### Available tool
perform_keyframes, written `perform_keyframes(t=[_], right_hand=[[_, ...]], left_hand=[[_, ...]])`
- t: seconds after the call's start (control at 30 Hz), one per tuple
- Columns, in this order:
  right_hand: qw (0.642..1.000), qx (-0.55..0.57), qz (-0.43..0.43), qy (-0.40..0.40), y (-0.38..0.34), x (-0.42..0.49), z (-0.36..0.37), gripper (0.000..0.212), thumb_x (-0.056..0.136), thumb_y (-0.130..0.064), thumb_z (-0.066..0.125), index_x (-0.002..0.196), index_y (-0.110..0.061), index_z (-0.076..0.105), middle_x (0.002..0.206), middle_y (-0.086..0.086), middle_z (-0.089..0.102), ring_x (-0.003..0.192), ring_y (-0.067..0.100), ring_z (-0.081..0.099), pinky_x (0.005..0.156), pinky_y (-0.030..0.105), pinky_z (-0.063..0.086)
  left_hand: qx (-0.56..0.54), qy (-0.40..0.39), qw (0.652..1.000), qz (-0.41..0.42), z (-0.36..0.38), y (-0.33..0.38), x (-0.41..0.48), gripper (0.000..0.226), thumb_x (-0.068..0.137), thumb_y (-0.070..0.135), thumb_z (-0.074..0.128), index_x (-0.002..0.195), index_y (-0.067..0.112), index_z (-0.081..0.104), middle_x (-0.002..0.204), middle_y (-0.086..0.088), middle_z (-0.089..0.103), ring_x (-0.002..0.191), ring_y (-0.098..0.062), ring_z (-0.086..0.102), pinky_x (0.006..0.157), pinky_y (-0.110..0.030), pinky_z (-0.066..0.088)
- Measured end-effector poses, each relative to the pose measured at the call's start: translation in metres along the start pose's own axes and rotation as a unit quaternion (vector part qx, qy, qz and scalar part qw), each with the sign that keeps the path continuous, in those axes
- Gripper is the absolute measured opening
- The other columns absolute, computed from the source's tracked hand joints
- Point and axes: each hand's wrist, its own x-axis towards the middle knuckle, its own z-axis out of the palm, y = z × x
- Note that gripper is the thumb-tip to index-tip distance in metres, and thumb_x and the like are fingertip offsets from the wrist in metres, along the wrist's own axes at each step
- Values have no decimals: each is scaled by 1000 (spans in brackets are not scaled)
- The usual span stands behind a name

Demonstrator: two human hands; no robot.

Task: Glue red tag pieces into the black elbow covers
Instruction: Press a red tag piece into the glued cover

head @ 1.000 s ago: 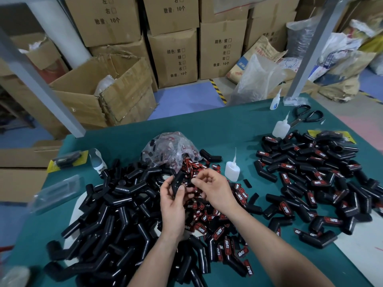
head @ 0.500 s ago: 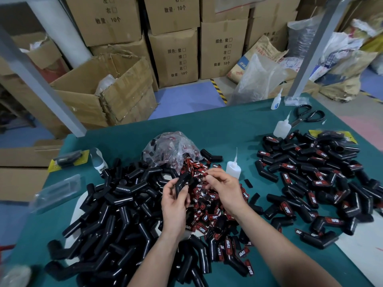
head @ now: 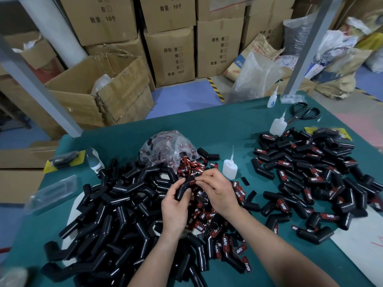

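My left hand (head: pixel 175 210) grips a black elbow cover (head: pixel 183 190) above the middle of the table. My right hand (head: pixel 215 191) pinches a small red tag piece (head: pixel 193 181) against the cover's upper end. Loose red tag pieces (head: pixel 209 222) lie heaped under both hands. A big pile of plain black elbow covers (head: pixel 116 214) fills the left. Covers with red tags on them (head: pixel 310 179) lie spread on the right. A white glue bottle (head: pixel 229 166) stands upright just beyond my right hand.
A clear bag of tags (head: pixel 165 150) sits behind the hands. Two more glue bottles (head: pixel 277 126) and black scissors (head: pixel 303 113) lie at the far right of the green table (head: pixel 228 125). Cardboard boxes (head: pixel 99 94) and metal posts stand beyond the table.
Both hands have stayed together over the tag heap. My right fingers have shifted onto the upper end of the cover held in my left hand.
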Motion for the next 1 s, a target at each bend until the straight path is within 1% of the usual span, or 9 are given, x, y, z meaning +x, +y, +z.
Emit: perform_keyframes(t=[0.1, 0.2, 0.27, 0.4, 0.5, 0.57, 0.7, 0.9, 1.0], right_hand=[[995, -95, -33, -12, 3, 0, 1, 15, 89, -17, 75, 99, -7, 77, 92, 5, 65, 86, 26, 62, 78, 36, 52], [987, -154, -53, -8, 4, 0, 1, 12, 89, -20, 73, 98, -12, 77, 90, 1, 65, 85, 23, 60, 79, 33, 41], [984, -167, -61, -4, 4, -1, 2, 18, 93, -27, 67, 97, -13, 77, 90, 0, 64, 85, 21, 58, 81, 29, 37], [983, -174, -65, -10, 4, -1, 2, 23, 95, -30, 61, 98, -14, 77, 89, -1, 64, 88, 16, 54, 82, 26, 34], [982, -175, -69, -12, 4, 0, 2, 23, 95, -29, 61, 98, -14, 77, 89, -1, 64, 88, 14, 52, 80, 26, 32], [982, -176, -72, -13, 5, 0, 3, 24, 95, -30, 60, 99, -14, 77, 90, -1, 63, 89, 13, 50, 80, 24, 31], [981, -177, -77, -23, 6, -1, 3, 23, 97, -30, 60, 101, -14, 76, 91, -1, 63, 89, 14, 51, 79, 27, 33], [978, -185, -88, -32, 7, -2, 3, 22, 97, -28, 60, 103, -13, 75, 93, 0, 62, 90, 17, 53, 79, 28, 35], [979, -182, -90, -33, 8, -3, 3, 22, 98, -28, 60, 102, -13, 75, 94, 0, 62, 91, 17, 53, 80, 29, 36]], left_hand=[[30, -8, 999, 8, 1, 1, 0, 38, 96, 12, 73, 118, 43, 67, 114, 14, 77, 110, -4, 70, 102, -25, 54], [48, -15, 999, 14, 1, 0, 0, 38, 97, 13, 72, 130, 32, 68, 129, 5, 71, 123, -9, 65, 113, -35, 48], [50, -17, 999, 15, 0, 1, 0, 38, 98, 14, 72, 132, 30, 68, 131, 5, 70, 124, -8, 64, 114, -35, 47], [57, -20, 998, 24, 0, 3, -1, 38, 98, 14, 72, 130, 33, 67, 132, 9, 68, 124, 0, 62, 113, -25, 46], [61, -23, 997, 35, 0, 3, -1, 37, 98, 13, 71, 126, 36, 65, 129, 13, 67, 118, 11, 60, 102, -9, 45], [63, -24, 997, 37, 0, 2, -1, 37, 98, 13, 71, 127, 35, 66, 129, 15, 67, 116, 14, 59, 97, -4, 42], [60, -25, 997, 33, 0, 1, -1, 36, 98, 13, 71, 130, 30, 68, 130, 13, 67, 119, 8, 61, 102, -8, 44], [50, -23, 998, 30, 0, 2, -2, 35, 98, 13, 71, 125, 35, 67, 126, 13, 69, 115, 8, 63, 96, -7, 45], [51, -19, 998, 37, 0, 2, -2, 36, 98, 14, 72, 120, 42, 67, 124, 13, 70, 114, 5, 65, 97, -10, 48]])
